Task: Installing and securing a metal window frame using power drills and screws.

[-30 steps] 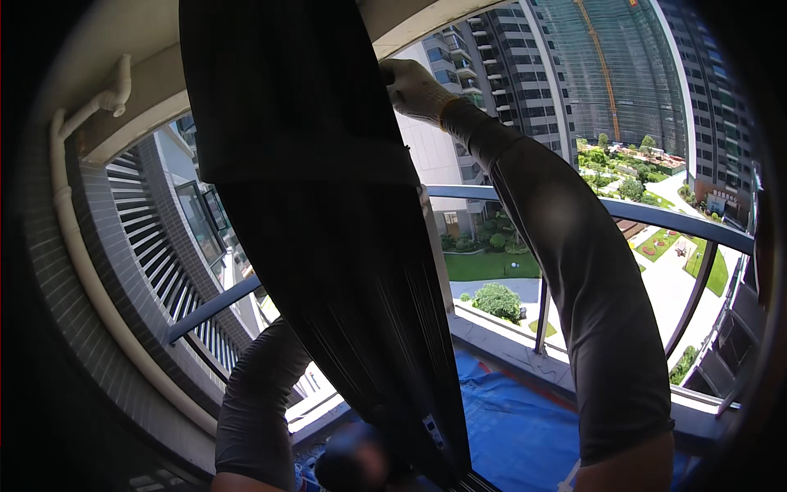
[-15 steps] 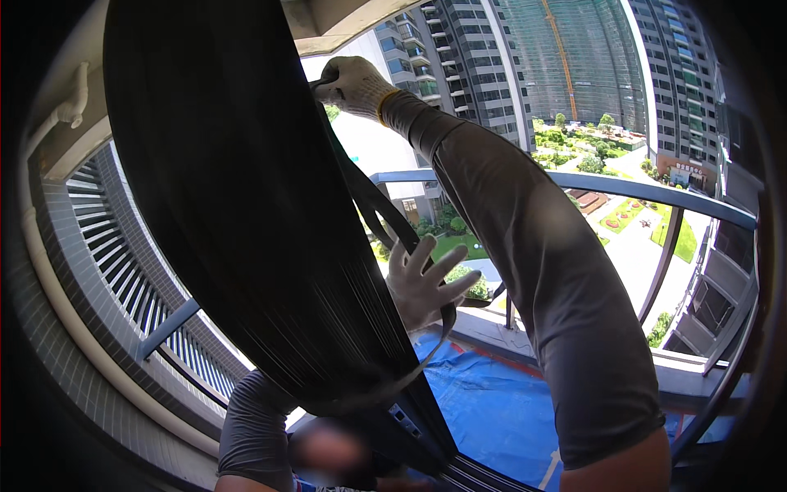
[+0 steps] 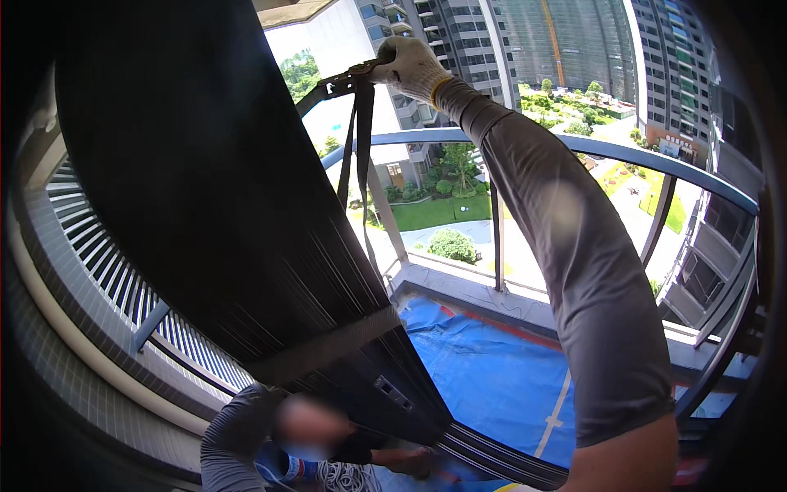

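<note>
Right hand [image 3: 407,66], in a white knit work glove, is raised high at the top of the view, arm in a grey sleeve stretched up from the lower right. The hand is closed around the upper end of a dark webbing strap [image 3: 361,139] where it meets a black metal bracket [image 3: 338,84]. The strap hangs down from the grip in two runs alongside the edge of a large dark ribbed panel [image 3: 213,205], which fills the left and centre and stands tilted. A grey band [image 3: 328,348] crosses the panel low down. Left hand is not in view. Below, a second person in a grey sleeve [image 3: 234,430] crouches at the panel's lower end, one hand [image 3: 414,461] near its base. Behind: a curved blue balcony railing [image 3: 623,156], and blue sheeting [image 3: 492,369] on the floor.
</note>
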A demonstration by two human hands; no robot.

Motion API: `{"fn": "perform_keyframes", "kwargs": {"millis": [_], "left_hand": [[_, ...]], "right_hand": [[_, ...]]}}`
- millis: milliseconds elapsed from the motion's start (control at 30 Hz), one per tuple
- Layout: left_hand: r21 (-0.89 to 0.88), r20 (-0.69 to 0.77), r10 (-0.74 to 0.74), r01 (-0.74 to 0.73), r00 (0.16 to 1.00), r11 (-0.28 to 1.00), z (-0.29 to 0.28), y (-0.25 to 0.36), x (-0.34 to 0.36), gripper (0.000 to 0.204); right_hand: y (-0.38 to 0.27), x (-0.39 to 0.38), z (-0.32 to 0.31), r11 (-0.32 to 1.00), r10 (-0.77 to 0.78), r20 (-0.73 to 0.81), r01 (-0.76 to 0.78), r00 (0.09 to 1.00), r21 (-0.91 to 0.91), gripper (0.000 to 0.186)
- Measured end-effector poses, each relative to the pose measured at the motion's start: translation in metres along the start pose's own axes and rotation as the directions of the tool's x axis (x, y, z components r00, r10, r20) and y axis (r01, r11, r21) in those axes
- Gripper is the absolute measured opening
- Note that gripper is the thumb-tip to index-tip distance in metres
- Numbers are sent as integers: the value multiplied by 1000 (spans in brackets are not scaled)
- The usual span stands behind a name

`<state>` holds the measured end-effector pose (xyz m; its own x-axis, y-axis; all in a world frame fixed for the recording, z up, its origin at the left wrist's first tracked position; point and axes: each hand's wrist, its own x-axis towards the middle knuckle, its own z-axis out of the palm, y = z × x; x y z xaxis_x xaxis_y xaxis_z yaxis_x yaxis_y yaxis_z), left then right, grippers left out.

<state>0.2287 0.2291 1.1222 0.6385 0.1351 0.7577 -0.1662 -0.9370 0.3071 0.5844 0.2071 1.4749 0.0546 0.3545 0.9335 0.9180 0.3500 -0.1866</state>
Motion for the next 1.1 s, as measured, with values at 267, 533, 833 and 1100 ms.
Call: {"fn": "perform_keyframes", "kwargs": {"millis": [267, 533, 833, 1100], "left_hand": [[264, 253, 12, -81, 967, 961, -142, -45, -58, 23], [472, 420, -43, -178, 906, 863, -172, -56, -96, 20], [193, 527, -575, 570, 626, 798, -194, 11, -53, 52], [-703, 427, -544, 643, 723, 303, -190, -1, -91, 73]], "right_hand": [[10, 11, -28, 997, -66, -359, 78, 931, 19, 48], [-103, 31, -186, 983, -177, -128, 181, 976, 15, 30], [-123, -5, -209, 977, -74, 15, 76, 997, -197, 43], [-138, -25, -209, 999, 0, -7, -1, 1000, -36, 44]]}}
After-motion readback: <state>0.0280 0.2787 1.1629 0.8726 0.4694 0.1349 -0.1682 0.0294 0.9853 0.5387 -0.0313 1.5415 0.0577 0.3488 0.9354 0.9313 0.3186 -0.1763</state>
